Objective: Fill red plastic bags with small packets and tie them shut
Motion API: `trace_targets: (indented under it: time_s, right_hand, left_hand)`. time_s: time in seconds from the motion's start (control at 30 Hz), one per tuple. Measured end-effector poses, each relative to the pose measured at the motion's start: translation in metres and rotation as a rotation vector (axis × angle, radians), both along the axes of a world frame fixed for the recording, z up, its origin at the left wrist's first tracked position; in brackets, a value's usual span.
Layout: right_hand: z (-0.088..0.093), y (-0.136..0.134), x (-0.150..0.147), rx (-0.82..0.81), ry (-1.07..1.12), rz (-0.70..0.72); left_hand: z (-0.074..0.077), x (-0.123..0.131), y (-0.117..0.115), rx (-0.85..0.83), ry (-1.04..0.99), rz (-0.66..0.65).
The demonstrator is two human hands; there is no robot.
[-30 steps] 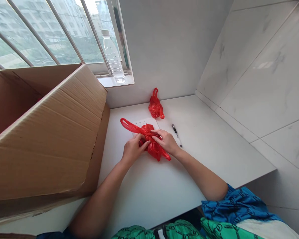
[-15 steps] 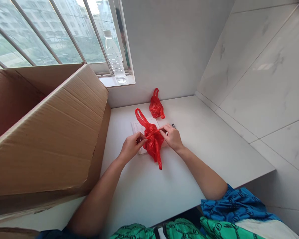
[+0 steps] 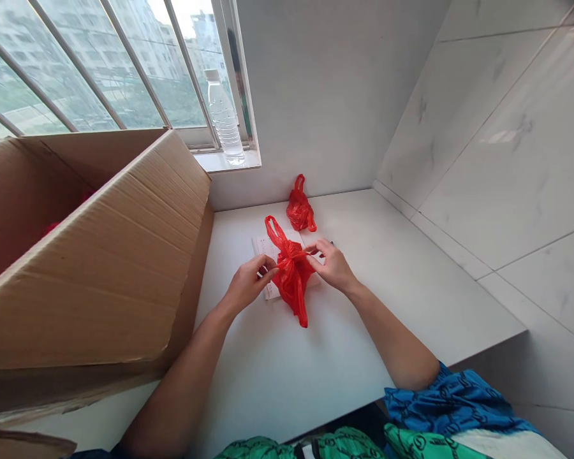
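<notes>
A red plastic bag (image 3: 294, 280) lies on the white table, gathered near its top, with one handle loop pointing up and left and another end trailing toward me. My left hand (image 3: 251, 279) pinches the bag's left side at the gathered part. From the right, my right hand (image 3: 331, 264) pinches a twisted strand of the same bag. Partly covered beneath it is a sheet or booklet of printed paper (image 3: 270, 290). Behind, near the wall, sits a second red plastic bag (image 3: 300, 210), its top gathered and its handles sticking out.
A large open cardboard box (image 3: 100, 268) stands on the left, with something red inside. On the windowsill is a clear water bottle (image 3: 227, 124). Window bars, a grey wall and marbled tiles (image 3: 507, 172) surround the white table (image 3: 411, 274).
The view has tilted slightly. Both hands stay pinched on the red bag, and its lower end has shifted a little left.
</notes>
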State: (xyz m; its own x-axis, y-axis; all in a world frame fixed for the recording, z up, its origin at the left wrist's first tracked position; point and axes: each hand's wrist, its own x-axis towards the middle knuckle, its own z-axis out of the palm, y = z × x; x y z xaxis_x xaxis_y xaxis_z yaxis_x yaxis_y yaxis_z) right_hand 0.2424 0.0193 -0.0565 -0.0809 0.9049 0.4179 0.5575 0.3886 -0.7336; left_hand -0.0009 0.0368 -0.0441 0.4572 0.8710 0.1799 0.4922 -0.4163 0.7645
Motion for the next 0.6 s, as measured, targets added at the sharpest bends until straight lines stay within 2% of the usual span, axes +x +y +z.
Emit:
trace_targets:
  time_s: [0.07, 0.13, 0.27, 0.43, 0.6]
  right_hand:
    - [0.0, -0.001, -0.005, 0.029, 0.024, 0.104]
    - [-0.002, 0.0, -0.011, 0.05, -0.007, 0.145]
    - [-0.011, 0.003, -0.021, 0.068, -0.045, 0.072]
    - [-0.013, 0.004, -0.019, 0.088, -0.035, -0.023]
    - [-0.016, 0.006, -0.016, 0.036, 0.051, -0.061]
  left_hand:
    - [-0.001, 0.006, -0.004, 0.027, 0.016, 0.028]
    - [-0.003, 0.012, -0.008, 0.066, 0.067, 0.067]
    - [-0.008, 0.02, -0.012, 0.18, 0.134, 0.1]
    - [-0.007, 0.019, -0.009, 0.285, 0.06, 0.035]
    - [-0.007, 0.018, -0.008, 0.294, 0.051, -0.035]
